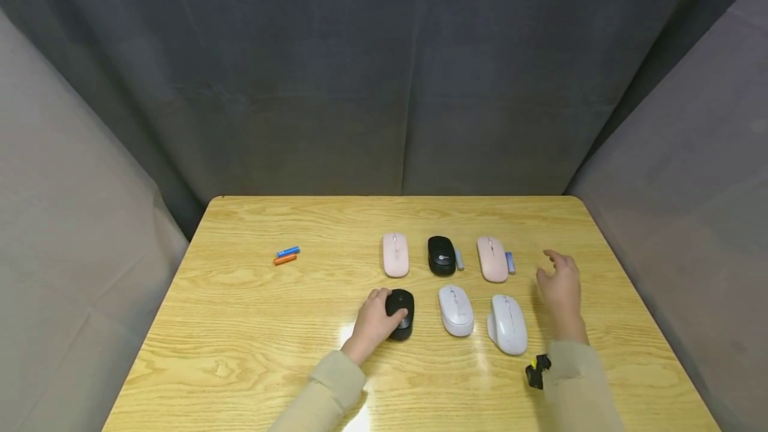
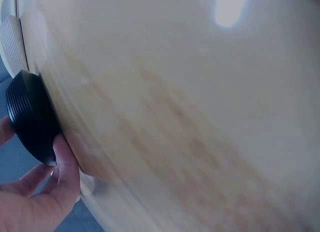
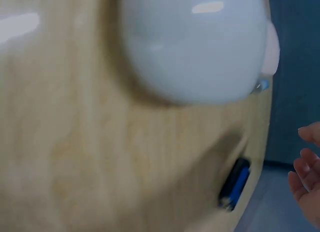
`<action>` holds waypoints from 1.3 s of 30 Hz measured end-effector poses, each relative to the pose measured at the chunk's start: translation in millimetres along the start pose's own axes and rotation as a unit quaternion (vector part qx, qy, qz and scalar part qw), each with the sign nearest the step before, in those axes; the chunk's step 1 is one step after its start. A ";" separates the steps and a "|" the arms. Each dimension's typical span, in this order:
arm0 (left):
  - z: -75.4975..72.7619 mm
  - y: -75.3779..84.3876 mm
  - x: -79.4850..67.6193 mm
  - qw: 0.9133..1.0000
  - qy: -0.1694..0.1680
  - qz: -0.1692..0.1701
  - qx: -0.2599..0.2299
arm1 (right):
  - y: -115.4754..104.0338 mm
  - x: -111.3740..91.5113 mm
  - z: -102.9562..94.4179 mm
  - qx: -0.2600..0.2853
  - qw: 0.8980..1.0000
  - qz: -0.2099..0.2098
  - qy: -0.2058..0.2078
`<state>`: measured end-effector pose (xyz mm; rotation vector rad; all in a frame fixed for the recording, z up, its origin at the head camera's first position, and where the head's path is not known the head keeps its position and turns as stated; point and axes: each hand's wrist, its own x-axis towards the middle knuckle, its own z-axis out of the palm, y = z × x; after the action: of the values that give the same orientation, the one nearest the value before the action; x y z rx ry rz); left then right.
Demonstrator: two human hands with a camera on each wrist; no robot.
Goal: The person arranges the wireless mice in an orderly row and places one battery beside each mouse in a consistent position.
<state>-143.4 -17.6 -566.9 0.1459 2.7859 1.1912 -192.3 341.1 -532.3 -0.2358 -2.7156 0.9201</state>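
Observation:
My left hand [image 1: 373, 320] grips a black computer mouse [image 1: 402, 299] at the front of the mouse group. In the left wrist view, the thumb and fingers are on opposite sides of that ribbed black mouse [image 2: 32, 117]. Over the right part of the table hangs my right hand [image 1: 561, 289], fingers loosely bent and nothing between them. A white mouse [image 1: 509, 325] and a pink mouse [image 1: 493, 260] lie left of it. A small blue-and-black thing [image 3: 235, 184] lies on the tabletop in the right wrist view, near the hand.
Another white mouse [image 1: 457, 311], a pink mouse [image 1: 395, 255] and a black mouse [image 1: 442, 255] lie around the middle. Small batteries lie beside two mice. A blue battery [image 1: 288, 251] and an orange battery [image 1: 285, 259] lie at left. A black-and-yellow object [image 1: 536, 373] is by the right sleeve.

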 end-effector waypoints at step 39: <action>0.2 1.2 -1.4 1.000 0.003 0.004 0.004 | 45.5 -28.1 12.1 -0.065 0.992 0.080 -0.075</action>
<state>-141.9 -16.8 -566.1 0.1536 2.7980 1.1837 -166.0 363.3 -575.0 -0.4325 -2.9359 0.8337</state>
